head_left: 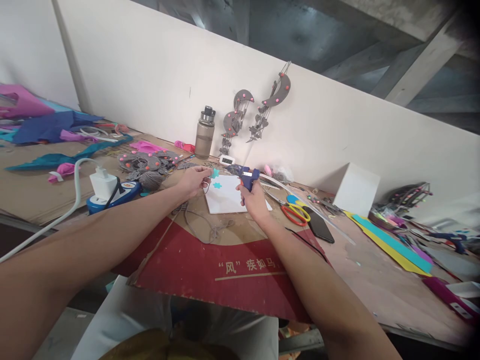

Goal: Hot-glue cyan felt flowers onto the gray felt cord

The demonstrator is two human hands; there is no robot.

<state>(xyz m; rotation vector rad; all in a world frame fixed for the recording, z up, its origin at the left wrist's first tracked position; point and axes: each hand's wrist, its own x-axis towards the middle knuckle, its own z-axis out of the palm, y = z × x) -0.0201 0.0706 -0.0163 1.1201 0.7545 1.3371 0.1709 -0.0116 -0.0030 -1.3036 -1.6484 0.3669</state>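
A person's left hand [195,181] pinches a teal cutout [215,173] at the fingertips while the right hand's [253,197] fingers wrap a blue glue gun [250,177].

Left of the pinching fingers sit a blue power strip [129,189] and grey yarn [150,180]; a bottle [205,137] stands beyond them. Just below the fingertips, a second cutout [217,185] lies on a white board [223,202]. Right of the gun-gripping fingers, scissors [294,216] and a dark phone [321,227] crowd close together.
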